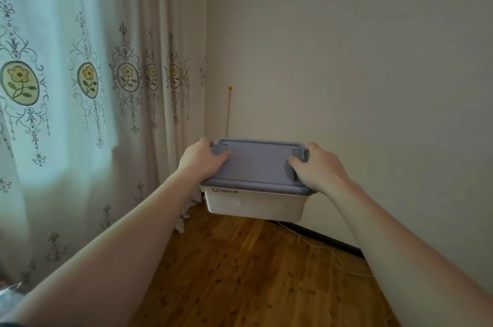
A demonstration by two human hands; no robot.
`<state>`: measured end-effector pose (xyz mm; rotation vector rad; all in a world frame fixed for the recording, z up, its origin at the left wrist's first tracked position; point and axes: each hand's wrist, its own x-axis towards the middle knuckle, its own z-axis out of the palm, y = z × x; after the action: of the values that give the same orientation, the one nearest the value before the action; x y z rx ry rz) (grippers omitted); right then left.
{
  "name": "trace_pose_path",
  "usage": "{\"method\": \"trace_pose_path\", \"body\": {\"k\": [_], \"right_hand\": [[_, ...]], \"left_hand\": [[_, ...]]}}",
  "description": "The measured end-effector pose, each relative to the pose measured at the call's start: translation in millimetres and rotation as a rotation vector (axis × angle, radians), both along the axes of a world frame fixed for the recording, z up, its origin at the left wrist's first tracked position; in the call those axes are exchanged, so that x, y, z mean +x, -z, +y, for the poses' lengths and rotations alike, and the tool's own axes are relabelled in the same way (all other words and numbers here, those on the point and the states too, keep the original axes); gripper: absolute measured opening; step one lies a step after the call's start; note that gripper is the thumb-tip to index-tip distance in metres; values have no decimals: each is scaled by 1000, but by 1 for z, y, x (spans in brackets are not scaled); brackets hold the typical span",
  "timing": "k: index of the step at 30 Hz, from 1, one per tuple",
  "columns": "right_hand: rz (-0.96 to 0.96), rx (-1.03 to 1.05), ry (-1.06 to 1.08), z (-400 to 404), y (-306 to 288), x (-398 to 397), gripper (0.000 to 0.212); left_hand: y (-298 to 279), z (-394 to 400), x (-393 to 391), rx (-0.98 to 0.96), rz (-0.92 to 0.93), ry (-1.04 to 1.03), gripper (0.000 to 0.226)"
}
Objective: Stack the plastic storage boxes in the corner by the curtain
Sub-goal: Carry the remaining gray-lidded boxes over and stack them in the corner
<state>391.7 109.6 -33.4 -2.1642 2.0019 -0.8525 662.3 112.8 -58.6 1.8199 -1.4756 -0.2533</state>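
A white plastic storage box (253, 204) with a blue-grey lid (257, 164) hangs in the air above the wooden floor, near the room's corner. My left hand (202, 160) grips its left end, thumb on the lid and fingers curled round the side. My right hand (316, 166) grips the right end the same way, next to the lid's latch. Both arms are stretched forward. The box is level, its lid shut. No other storage box is in view.
A flowered curtain (88, 86) covers the left side down to the wooden floor (240, 273). A plain wall (346, 59) with a dark skirting stands on the right. A thin white cable (330, 252) runs along the floor by the wall. A thin stick (229, 110) hangs on the wall.
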Motion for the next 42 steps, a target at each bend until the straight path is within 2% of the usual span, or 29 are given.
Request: {"method": "trace_pose_path", "body": {"k": [13,26,32,42], "right_hand": [[-34,22,-10,-123,17,11,49],[-60,44,-118,-305,41,-54,49],[-100,66,-155,-360,40,-67,52],[-80,47,-191,-455,48,-25,49]], "left_hand": [[11,-120,14,14,-6,-1,68],[32,-271,-61,23,-36,-72,69],[28,-321,-75,25,-47,-100,69],[42,-403,-35,8,-31,-128,67]]}}
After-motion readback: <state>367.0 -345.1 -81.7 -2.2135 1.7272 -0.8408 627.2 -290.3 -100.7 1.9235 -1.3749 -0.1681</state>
